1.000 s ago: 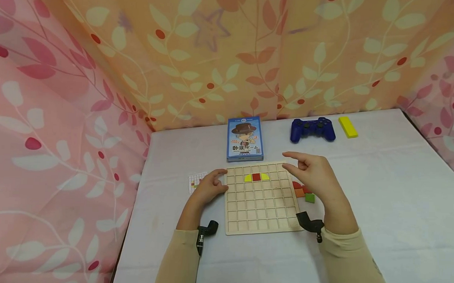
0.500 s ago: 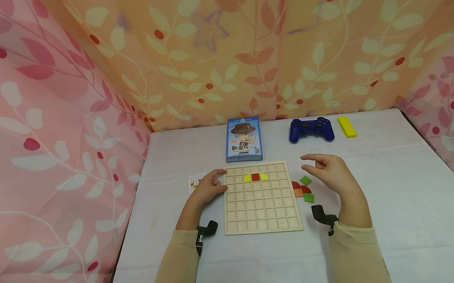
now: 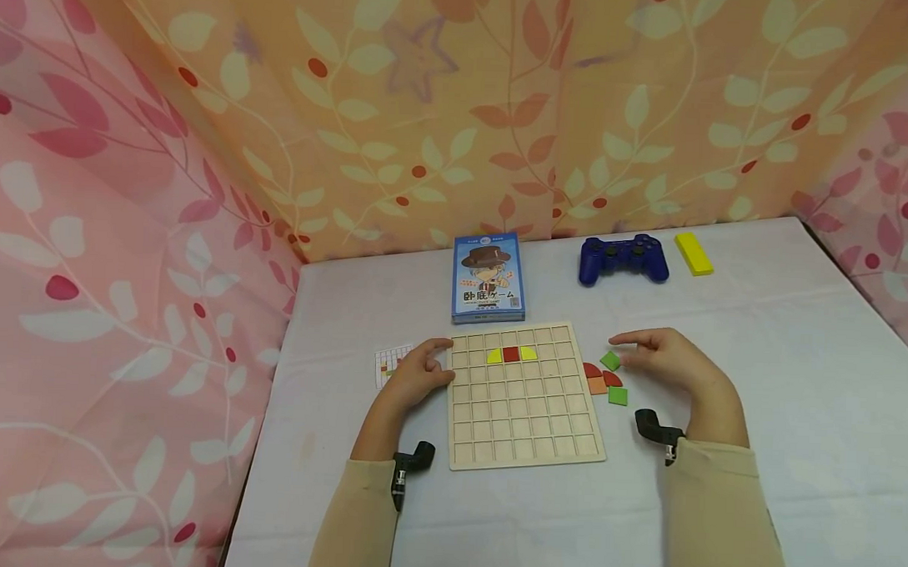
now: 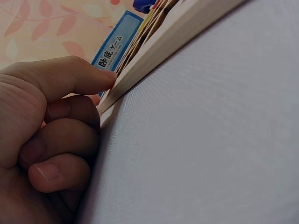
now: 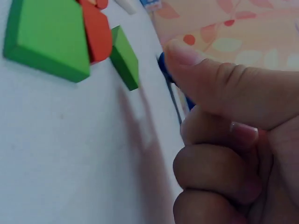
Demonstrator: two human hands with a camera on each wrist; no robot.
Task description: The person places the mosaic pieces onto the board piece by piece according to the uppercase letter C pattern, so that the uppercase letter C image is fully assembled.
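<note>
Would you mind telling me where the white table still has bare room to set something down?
Bare: right of the right hand, and between wooden grid board and near edge. Crowded: loose coloured tiles beside the board's right edge.

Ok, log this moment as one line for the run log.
left hand: holds board edge | right hand: by green tile, not gripping | board: two yellow tiles, one red tile placed | loose tiles right of board

I count one wooden grid board [image 3: 526, 396] with three pieces set in it: two yellow [image 3: 495, 357] and one red [image 3: 511, 355]. Beside it I see five loose pieces: two green [image 3: 611, 360], two red [image 3: 592, 371], one orange [image 3: 597, 386]. One blue card box [image 3: 487, 277], one blue game controller [image 3: 623, 258], one yellow block [image 3: 694, 253], one small pattern card [image 3: 390, 363]
</note>
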